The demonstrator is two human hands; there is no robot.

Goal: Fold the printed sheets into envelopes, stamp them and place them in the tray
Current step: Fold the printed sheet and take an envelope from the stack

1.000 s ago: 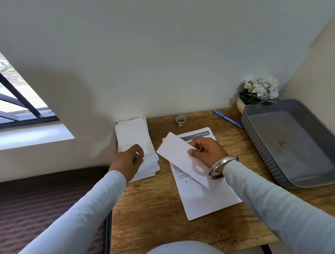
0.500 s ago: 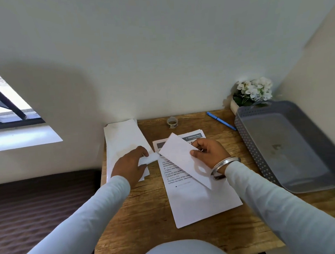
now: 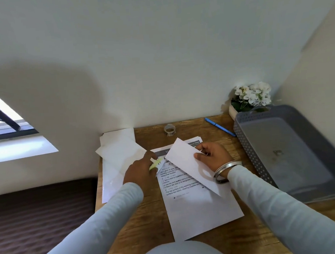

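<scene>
My right hand (image 3: pixel 212 159) grips a white envelope (image 3: pixel 187 163) by its upper right edge and holds it tilted above a printed sheet (image 3: pixel 198 210) lying on the wooden desk (image 3: pixel 142 227). My left hand (image 3: pixel 141 170) pinches a small yellow-green and white piece (image 3: pixel 157 164), maybe a stamp, just left of the envelope. A pile of white envelopes (image 3: pixel 117 154) lies at the desk's back left corner. The grey perforated tray (image 3: pixel 249 147) stands at the right with nothing visible in it.
A roll of clear tape (image 3: pixel 169 129) and a blue pen (image 3: pixel 220 127) lie near the back wall. A pot of white flowers (image 3: pixel 249 97) stands behind the tray. A window (image 3: pixel 1 122) is at the left, and a dark ribbed surface (image 3: pixel 40 219) lies beside the desk.
My left hand left the envelope pile and moved right toward the envelope, now pinching a small yellow-green piece. My right hand kept hold of the envelope. The camera turned left a little.
</scene>
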